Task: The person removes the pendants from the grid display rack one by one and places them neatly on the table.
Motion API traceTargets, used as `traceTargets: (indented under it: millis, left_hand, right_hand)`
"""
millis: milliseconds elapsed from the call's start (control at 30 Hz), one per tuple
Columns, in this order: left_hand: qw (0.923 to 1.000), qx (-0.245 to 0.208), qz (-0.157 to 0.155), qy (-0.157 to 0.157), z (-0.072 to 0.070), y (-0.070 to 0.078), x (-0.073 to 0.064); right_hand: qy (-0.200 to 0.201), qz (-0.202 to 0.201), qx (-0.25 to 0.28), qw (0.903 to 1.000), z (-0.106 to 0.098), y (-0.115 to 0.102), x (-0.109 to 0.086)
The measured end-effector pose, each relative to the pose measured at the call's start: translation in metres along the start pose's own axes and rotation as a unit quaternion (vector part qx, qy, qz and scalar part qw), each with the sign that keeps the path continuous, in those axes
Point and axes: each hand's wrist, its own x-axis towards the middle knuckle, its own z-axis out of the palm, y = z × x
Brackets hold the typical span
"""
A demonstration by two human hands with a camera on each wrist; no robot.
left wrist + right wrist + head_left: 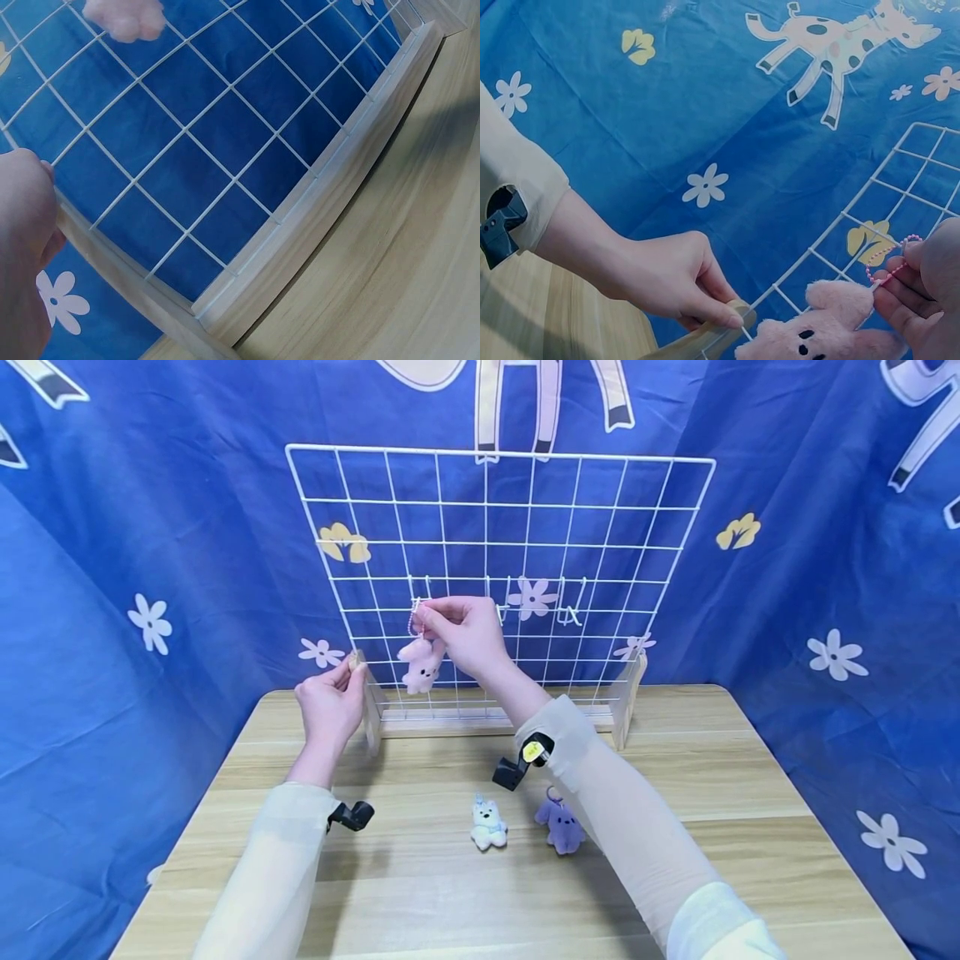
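Note:
My right hand (468, 631) pinches the pink bead chain (876, 259) of a pink plush keychain (422, 667), which hangs below the fingers in front of the white wire grid (487, 539). The chain is right at the leftmost of three white hooks on the grid. My left hand (333, 702) grips the top of the grid's left wooden upright (372, 710) between thumb and fingers. In the left wrist view, the lower part of the pink plush shows at the top, and the left hand (26, 247) is on the wooden upright.
A white plush keychain (488, 825) and a purple plush keychain (561, 828) lie on the wooden table (420, 893), the purple one beside the right forearm. Two more hooks (570, 610) hang on the grid to the right. A blue patterned cloth (825, 568) surrounds the table.

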Motion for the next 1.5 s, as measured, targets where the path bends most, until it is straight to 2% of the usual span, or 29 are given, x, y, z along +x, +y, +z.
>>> traceTargets:
  millis: [933, 1267, 1500]
  left_hand:
    - [0.9999, 0.015, 0.001, -0.001, 0.000, 0.001, 0.000]
    - [1.0000, 0.003, -0.005, 0.001, -0.001, 0.002, -0.001]
    - [1.0000, -0.008, 0.003, 0.004, -0.001, 0.004, -0.001]
  right_hand:
    - [-0.020, -0.013, 0.014, 0.9996, -0.003, -0.013, -0.008]
    - [-0.034, -0.026, 0.011, 0.9990, -0.006, -0.018, -0.016]
    - [-0.048, -0.026, 0.029, 0.9981, -0.008, -0.021, -0.021]
